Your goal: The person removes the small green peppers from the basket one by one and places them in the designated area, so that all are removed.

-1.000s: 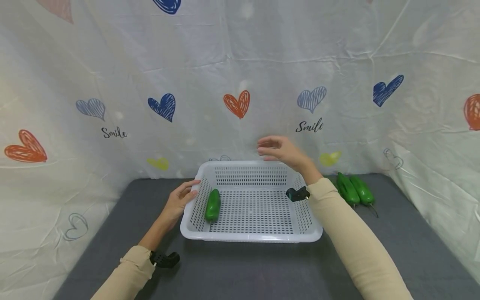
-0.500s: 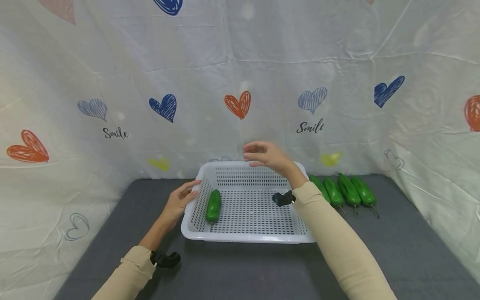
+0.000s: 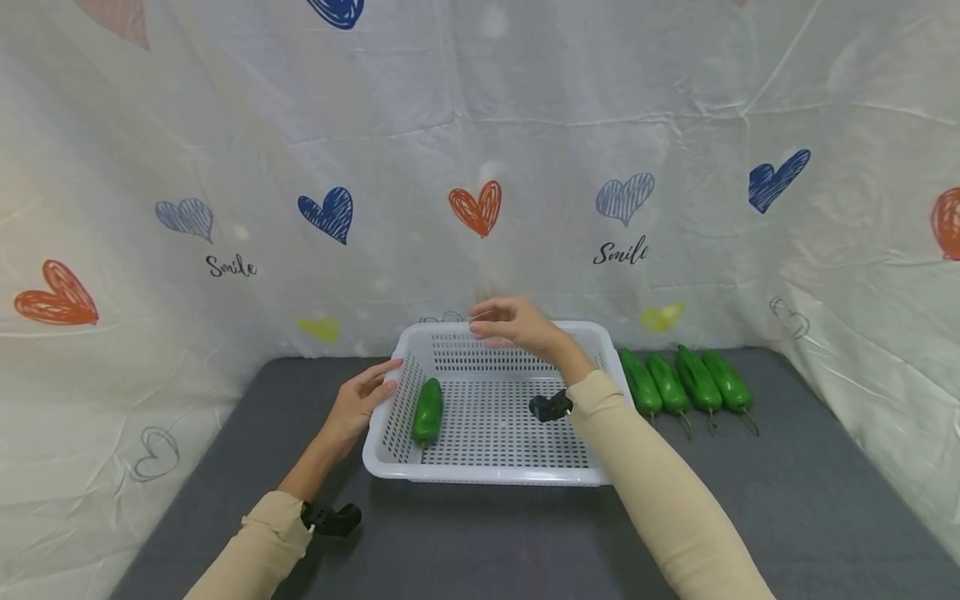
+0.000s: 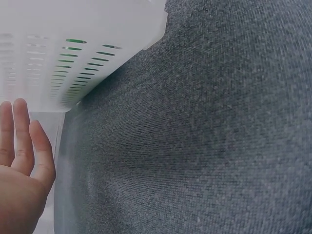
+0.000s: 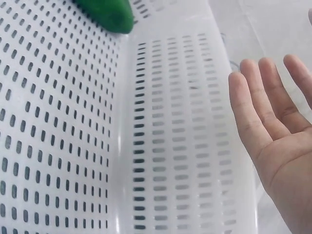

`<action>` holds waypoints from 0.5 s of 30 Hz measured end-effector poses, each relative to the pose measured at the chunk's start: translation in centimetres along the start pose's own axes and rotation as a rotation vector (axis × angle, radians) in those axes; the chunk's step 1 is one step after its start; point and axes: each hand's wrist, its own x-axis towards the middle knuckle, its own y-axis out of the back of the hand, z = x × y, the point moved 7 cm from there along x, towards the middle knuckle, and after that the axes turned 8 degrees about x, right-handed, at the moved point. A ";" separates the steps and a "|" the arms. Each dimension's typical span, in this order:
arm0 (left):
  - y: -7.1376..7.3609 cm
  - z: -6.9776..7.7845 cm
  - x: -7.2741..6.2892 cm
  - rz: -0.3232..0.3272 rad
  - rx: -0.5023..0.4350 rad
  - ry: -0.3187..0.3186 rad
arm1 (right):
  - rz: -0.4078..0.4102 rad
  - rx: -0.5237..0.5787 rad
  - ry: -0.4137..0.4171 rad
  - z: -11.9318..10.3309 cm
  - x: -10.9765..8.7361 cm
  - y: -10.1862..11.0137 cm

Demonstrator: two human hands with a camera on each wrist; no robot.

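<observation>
A white perforated plastic basket (image 3: 495, 476) stands on the dark table, with one green pepper (image 3: 428, 412) lying along the left side of its floor. My left hand (image 3: 356, 407) rests its fingertips against the basket's left rim. In the left wrist view, that hand's fingers (image 4: 22, 134) are fairly straight beside the basket wall. Over the far part of the basket hovers my right hand (image 3: 517, 325), its fingers loosely extended and holding nothing. The right wrist view has the palm beside the perforated wall, apart from the pepper (image 5: 111, 13).
Several green peppers (image 3: 697, 379) lie side by side just right of the basket, stems toward me. Grey cloth (image 3: 480, 542) covers the table. A white curtain (image 3: 405, 150) printed with hearts hangs close behind the basket and along both sides.
My right hand has moved left and slightly down over the basket, uncovering more of the peppers on the right. The left hand stays at the rim, and the pepper inside lies still.
</observation>
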 end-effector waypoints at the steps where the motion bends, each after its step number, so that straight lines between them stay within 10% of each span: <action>1: 0.0 0.0 0.0 -0.001 0.003 0.002 | -0.009 0.001 -0.004 0.2 0.1 -0.1; 15: -0.1 0.1 0.0 -0.007 0.003 0.002 | -0.107 0.013 -0.084 2.3 1.0 -3.1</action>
